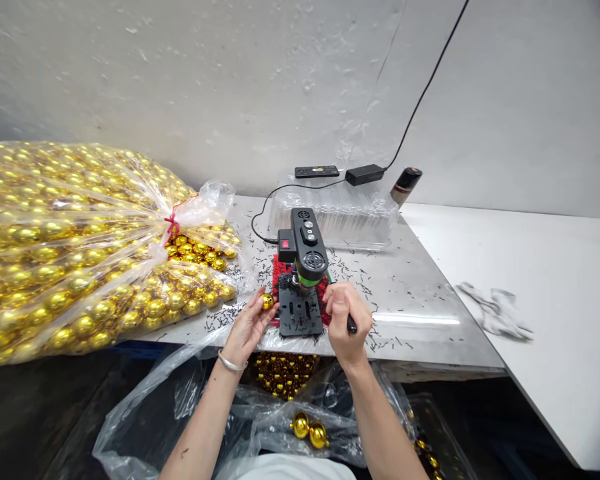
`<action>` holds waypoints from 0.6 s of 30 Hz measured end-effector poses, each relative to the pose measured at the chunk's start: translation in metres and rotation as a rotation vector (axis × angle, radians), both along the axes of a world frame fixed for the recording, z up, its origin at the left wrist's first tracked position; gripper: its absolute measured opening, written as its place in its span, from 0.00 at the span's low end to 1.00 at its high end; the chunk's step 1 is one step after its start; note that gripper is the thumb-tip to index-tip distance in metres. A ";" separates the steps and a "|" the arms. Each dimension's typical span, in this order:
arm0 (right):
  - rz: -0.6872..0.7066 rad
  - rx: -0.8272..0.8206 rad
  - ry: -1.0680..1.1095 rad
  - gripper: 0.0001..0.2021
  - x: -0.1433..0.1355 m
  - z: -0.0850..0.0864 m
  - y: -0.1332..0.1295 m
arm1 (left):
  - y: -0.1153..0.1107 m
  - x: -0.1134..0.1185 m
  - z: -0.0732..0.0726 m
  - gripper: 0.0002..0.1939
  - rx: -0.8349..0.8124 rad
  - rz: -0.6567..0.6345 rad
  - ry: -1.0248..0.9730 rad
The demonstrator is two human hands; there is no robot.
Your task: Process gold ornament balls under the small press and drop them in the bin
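My left hand [253, 322] holds a small gold ball [267, 301] between thumb and fingers, just left of the black slotted base plate [301, 312]. My right hand [347, 317] is wrapped round a black handle [351, 325] on the right side of the device. The black device head [309, 243], with round vents and buttons on top, stands over the plate and has a red switch at its left. Red material lies under and beside the plate. What sits beneath the head is mostly hidden.
Big clear bags of gold balls [45, 267] fill the left. Behind the device are a clear plastic tray [380, 220], a black adapter [365, 175] and a spray can [405, 187]. White gloves [497, 312] lie right. An open bag with gold balls [285, 375] hangs below the table edge.
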State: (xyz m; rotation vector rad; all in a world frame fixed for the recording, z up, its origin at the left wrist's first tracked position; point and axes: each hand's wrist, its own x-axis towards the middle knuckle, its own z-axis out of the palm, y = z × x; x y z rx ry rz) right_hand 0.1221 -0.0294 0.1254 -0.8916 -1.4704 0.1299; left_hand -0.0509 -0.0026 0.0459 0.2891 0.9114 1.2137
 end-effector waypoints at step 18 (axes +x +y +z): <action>0.021 0.005 -0.047 0.13 0.003 -0.003 -0.001 | 0.007 0.044 -0.029 0.17 0.828 -0.071 1.495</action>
